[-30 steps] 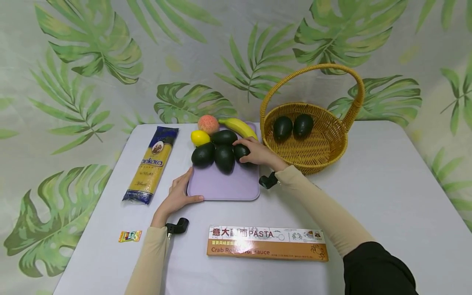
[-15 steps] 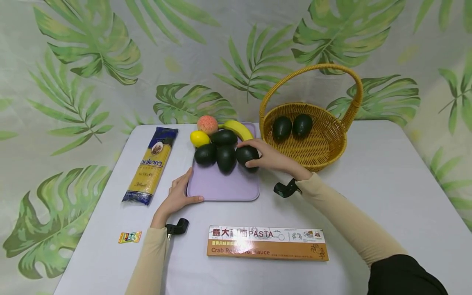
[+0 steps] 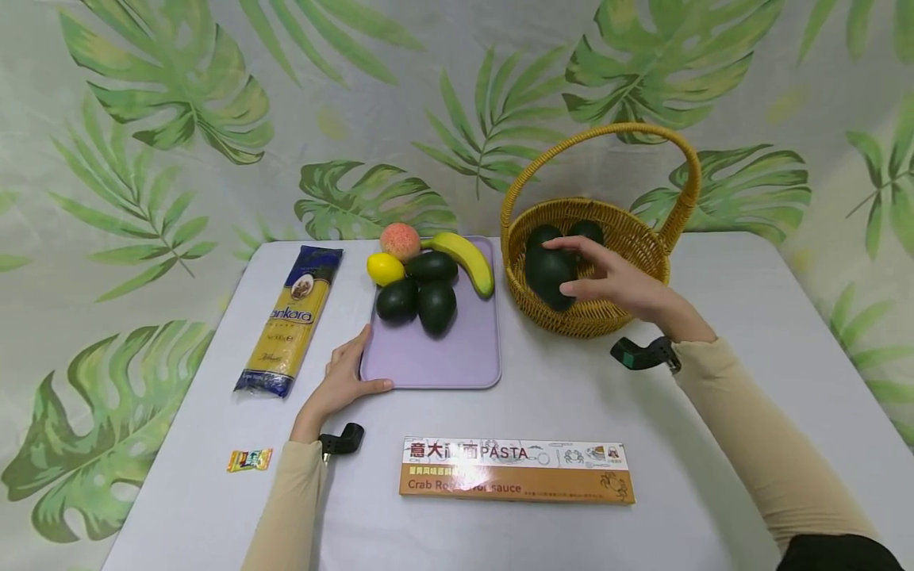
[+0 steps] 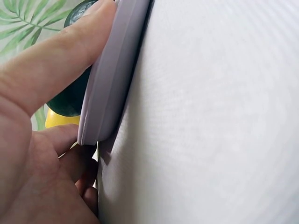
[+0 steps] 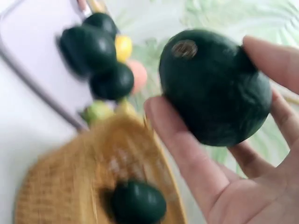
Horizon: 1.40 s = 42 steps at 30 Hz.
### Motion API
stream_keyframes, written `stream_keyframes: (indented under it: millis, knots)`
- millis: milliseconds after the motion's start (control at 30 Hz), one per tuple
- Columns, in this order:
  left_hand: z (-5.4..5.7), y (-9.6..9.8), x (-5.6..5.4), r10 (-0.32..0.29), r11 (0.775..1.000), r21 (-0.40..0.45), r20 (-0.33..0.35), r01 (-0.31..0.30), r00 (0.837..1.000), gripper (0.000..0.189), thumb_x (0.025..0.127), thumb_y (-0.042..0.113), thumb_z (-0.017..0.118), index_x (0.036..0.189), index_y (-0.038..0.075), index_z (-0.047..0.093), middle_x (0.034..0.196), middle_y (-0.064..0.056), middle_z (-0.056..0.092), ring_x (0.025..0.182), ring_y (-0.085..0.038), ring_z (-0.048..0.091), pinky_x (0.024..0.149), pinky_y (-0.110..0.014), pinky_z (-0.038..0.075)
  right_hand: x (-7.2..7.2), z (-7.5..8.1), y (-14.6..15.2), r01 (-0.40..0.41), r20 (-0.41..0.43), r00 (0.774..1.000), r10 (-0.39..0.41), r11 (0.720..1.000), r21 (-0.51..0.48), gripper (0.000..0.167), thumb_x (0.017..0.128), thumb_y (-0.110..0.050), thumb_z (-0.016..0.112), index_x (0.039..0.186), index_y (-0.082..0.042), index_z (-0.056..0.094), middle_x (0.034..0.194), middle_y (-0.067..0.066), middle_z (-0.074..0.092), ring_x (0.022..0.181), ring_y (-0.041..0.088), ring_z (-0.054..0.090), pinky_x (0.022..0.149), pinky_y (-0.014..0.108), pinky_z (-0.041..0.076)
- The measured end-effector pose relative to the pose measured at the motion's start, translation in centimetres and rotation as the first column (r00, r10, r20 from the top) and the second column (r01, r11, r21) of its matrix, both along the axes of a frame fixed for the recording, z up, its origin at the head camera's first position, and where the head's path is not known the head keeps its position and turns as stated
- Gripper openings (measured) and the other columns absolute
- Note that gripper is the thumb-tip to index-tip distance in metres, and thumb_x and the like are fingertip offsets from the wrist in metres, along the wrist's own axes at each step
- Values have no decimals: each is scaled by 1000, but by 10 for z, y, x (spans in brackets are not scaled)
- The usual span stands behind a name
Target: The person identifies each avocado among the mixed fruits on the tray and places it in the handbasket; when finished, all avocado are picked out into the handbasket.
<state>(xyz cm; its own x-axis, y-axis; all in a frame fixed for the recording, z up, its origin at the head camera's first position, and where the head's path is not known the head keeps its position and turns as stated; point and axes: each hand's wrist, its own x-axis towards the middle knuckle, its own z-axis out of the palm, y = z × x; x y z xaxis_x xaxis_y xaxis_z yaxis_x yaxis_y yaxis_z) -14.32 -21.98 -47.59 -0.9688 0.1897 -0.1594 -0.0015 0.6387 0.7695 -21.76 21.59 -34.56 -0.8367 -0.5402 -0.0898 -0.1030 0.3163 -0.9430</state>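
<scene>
Right hand (image 3: 614,279) pinching a dark avocado (image 3: 550,277), I had brought it from the purple tray (image 3: 432,361), where three others (image 3: 437,309) remained, over the wicker basket (image 3: 593,321) at upper right, my left hand (image 3: 343,382) spread against the tray's lower-left corner, on white cloth (image 3: 371,533) before leaf-printed fabric (image 3: 400,103).

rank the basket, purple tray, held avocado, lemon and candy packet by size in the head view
Largest to smallest:
1. Basket, handle included
2. Purple tray
3. Held avocado, perhaps enlarged by nearness
4. Lemon and candy packet: too alike to rank
</scene>
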Motion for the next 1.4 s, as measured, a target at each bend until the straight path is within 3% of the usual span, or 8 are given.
stream_keyframes:
  millis: [100, 233, 367, 667, 833, 1000, 1200, 1400]
  knots:
    - [0, 0, 0, 0, 1000, 3, 1, 0, 1000, 110, 76, 36, 81, 155, 12, 8, 157, -15, 13, 140, -35, 6, 107, -61, 9, -3, -2, 23, 55, 1, 998, -55, 998, -32, 57, 95, -14, 60, 145, -23, 36, 144, 5, 26, 115, 30, 51, 87, 35, 49]
    - [1, 0, 0, 2, 1000, 4, 5, -2, 1000, 110, 76, 36, 81, 155, 12, 8, 158, -15, 13, 140, -34, 6, 107, -61, 9, -9, -6, 48, 129, 4, 992, -130, 989, -76, 56, 97, -12, 57, 147, -22, 34, 146, 4, 23, 119, 20, 45, 85, 26, 49]
    - [1, 1, 0, 0, 1000, 4, 4, 0, 1000, 110, 76, 36, 81, 155, 12, 8, 158, -15, 13, 140, -33, 6, 107, -60, 9, -16, -7, 67, 166, 2, 986, -167, 982, -89, 56, 98, -11, 53, 149, -20, 30, 149, 6, 18, 116, 14, 47, 82, 24, 50]
    - [0, 0, 1, 3, 1000, 6, 4, -3, 1000, 109, 76, 35, 80, 155, 12, 8, 158, -15, 13, 140, -34, 6, 107, -61, 8, -30, -5, 79, 205, -22, 979, -204, 976, 74, 61, 98, -18, 54, 151, -17, 24, 155, 12, 8, 97, 4, 56, 77, 26, 52]
    - [-1, 0, 1, -1, 1000, 12, -3, 1, 1000, 109, 76, 35, 80, 155, 12, 9, 157, -15, 13, 140, -34, 7, 107, -60, 9, -41, -4, 75, 214, -20, 977, -214, 956, 200, 65, 99, -22, 54, 153, -15, 18, 157, 14, 4, 107, 21, 50, 72, 26, 50]
    - [-1, 0, 1, 2, 1000, 9, -1, -2, 1000, 109, 76, 35, 80, 155, 12, 9, 158, -15, 13, 140, -33, 7, 107, -60, 9, -54, -6, 71, 206, 35, 975, -220, 952, 226, 68, 99, -16, 52, 154, -12, 12, 156, 20, -1, 124, 42, 35, 75, 33, 53]
    - [-1, 1, 0, 4, 1000, 11, -1, -4, 1000, 109, 76, 35, 80, 155, 12, 8, 158, -14, 13, 140, -32, 6, 107, -60, 8, -65, -9, 66, 215, 85, 966, -242, 945, 246, 65, 100, -8, 49, 152, -6, 10, 151, 30, 3, 125, 49, 31, 81, 45, 52]
    - [-1, 1, -1, 3, 1000, 16, -1, -3, 1000, 109, 76, 34, 81, 155, 12, 9, 158, -14, 13, 140, -32, 6, 108, -59, 9, -74, -14, 63, 209, 121, 961, -248, 941, 266, 64, 99, -2, 45, 151, -2, 8, 151, 32, 0, 129, 52, 25, 86, 54, 48]
